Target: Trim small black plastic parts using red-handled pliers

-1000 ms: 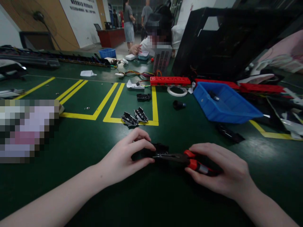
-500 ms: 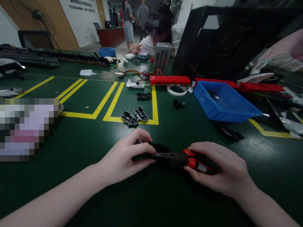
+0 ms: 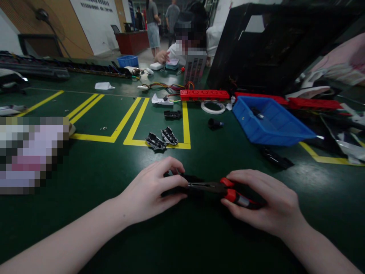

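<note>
My right hand (image 3: 265, 201) is closed around the red and black handles of long-nose pliers (image 3: 211, 187), whose jaws point left. The tips of the pliers meet the fingertips of my left hand (image 3: 159, 186). Those fingers are curled in a pinch, and what they hold is mostly hidden; a dark piece shows just behind them. Beyond my left hand two black and silver plastic housings (image 3: 155, 141) lie side by side on the yellow tape line. A further black plastic part (image 3: 172, 114) rests behind them.
A blue bin (image 3: 273, 125) with a small part inside stands at the right, a black curved shell (image 3: 276, 158) before it. A dark cylinder (image 3: 216, 123), a tape roll (image 3: 213, 107) and a red power strip (image 3: 204, 94) lie farther back. Across the table a person leans over.
Both hands and the pliers stay almost in place, with only a slight shift at the left fingertips. The whole view has moved a little.
</note>
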`<state>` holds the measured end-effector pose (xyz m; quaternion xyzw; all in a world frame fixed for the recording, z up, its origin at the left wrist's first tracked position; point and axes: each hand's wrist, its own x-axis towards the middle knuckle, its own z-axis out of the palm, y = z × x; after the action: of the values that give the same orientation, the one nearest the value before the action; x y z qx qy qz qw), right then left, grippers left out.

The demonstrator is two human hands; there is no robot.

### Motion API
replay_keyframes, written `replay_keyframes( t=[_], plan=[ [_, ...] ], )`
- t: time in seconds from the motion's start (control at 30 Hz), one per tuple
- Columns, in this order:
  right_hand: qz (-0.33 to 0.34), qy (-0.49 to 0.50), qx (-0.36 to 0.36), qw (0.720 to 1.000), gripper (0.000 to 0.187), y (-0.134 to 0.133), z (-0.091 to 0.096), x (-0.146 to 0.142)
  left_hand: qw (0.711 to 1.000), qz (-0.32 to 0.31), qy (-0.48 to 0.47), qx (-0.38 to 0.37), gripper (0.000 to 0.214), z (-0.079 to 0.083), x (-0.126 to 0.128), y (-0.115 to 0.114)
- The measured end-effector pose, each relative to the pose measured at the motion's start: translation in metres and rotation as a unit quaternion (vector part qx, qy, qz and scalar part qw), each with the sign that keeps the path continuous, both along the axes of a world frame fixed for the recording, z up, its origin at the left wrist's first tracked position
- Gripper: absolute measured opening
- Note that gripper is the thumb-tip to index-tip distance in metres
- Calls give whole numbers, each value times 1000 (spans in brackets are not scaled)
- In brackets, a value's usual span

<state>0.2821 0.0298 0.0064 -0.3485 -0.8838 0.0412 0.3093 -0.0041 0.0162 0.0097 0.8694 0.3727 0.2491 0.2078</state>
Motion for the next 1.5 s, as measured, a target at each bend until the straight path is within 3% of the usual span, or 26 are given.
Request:
replay_keyframes(
  t=[0.43,0.63,0.73,0.83,0.97,1.13,1.2,1.5],
  plan=[
    [-15,7,-27,1000,28,2,-3,7,999,11,-31,-30,17,1,0,0],
    [-113,-52,-53,991,32,10,-5,8,998,12,2,-60,17,1,1,2],
    [-131,-86,-37,987,35,15,-8,8,997,8,16,-71,17,2,1,2],
    [-109,-94,-5,990,34,14,-5,7,997,4,14,-71,16,2,0,2],
    [-67,-116,35,990,20,3,14,3,997,0,8,-72,14,-1,-1,1],
    [12,-199,-87,976,11,-12,33,0,997,-6,17,-68,11,-3,-2,2],
    [12,-216,-107,970,12,-16,33,-1,998,-8,19,-67,10,-2,-1,2],
    [-12,-278,-16,960,13,-32,21,-27,999,-16,-4,-28,21,2,2,-3]
  ],
)
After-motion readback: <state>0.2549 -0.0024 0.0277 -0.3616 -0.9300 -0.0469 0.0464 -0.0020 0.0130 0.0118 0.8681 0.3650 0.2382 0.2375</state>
